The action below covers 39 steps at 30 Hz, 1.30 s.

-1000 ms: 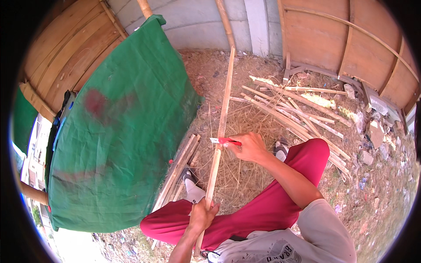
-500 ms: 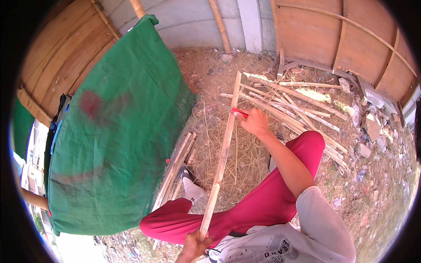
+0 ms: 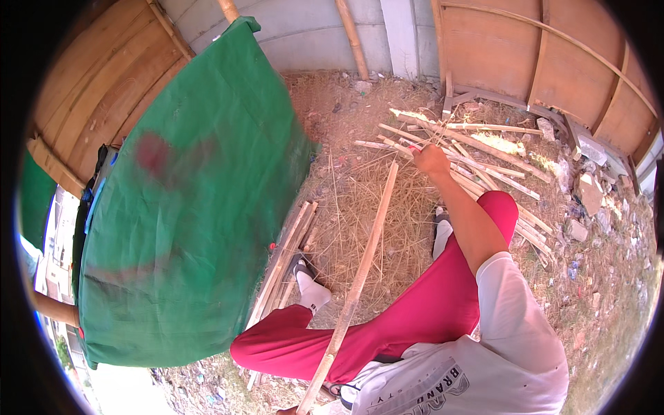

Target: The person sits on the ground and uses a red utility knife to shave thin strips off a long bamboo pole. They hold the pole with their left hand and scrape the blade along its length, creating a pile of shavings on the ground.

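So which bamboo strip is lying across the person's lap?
The long pale strip running diagonally between the red-trousered legs; the others lie piled by the right hand.

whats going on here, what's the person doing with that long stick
A person in red trousers sits on straw-covered ground with a long bamboo strip lying across their lap. Their right hand is stretched out beside the strip's far end, above a pile of split bamboo. The left hand barely shows at the near end. A green tarp hangs to the left.
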Available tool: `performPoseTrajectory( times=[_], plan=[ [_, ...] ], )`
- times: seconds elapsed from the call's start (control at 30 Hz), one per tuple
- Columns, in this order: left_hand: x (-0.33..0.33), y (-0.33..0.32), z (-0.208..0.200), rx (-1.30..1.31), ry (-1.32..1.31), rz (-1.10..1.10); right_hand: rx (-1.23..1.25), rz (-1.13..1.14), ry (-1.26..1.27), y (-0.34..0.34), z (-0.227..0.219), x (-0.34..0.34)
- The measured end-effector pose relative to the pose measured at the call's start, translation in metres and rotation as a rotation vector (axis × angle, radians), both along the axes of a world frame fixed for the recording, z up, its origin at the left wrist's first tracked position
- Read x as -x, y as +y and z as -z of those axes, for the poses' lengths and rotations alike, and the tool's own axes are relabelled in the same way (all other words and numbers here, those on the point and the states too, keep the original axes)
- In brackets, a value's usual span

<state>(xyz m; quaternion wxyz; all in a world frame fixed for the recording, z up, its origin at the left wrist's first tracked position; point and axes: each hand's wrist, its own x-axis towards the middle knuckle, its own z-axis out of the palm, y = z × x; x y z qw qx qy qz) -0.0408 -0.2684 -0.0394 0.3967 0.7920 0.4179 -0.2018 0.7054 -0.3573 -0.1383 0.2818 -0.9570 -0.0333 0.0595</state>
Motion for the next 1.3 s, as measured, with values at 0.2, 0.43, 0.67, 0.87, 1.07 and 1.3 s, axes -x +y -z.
performPoseTrajectory(
  times=[0.2,0.43,0.67,0.87,1.07,1.3],
  plan=[
    [-0.001,-0.005,0.008,-0.164,0.032,-0.173,0.382,-0.483,-0.141,0.004,0.028,0.042],
    [-0.145,0.009,0.047,0.672,-0.609,-0.546,-0.582,-0.879,-0.147,0.034,-0.092,0.241],
    [-0.175,0.014,0.032,0.679,-0.489,-0.421,-0.385,-0.975,-0.356,0.015,-0.097,0.238],
    [-0.179,0.013,0.041,0.673,-0.507,-0.397,-0.409,-1.028,-0.374,0.004,-0.071,0.272],
    [-0.172,0.011,0.034,0.726,-0.419,-0.425,-0.315,-0.967,-0.374,0.0,-0.051,0.276],
    [-0.157,0.008,0.042,0.921,-0.41,-0.505,-0.325,-0.894,-0.378,0.007,-0.007,0.265]
  ],
)
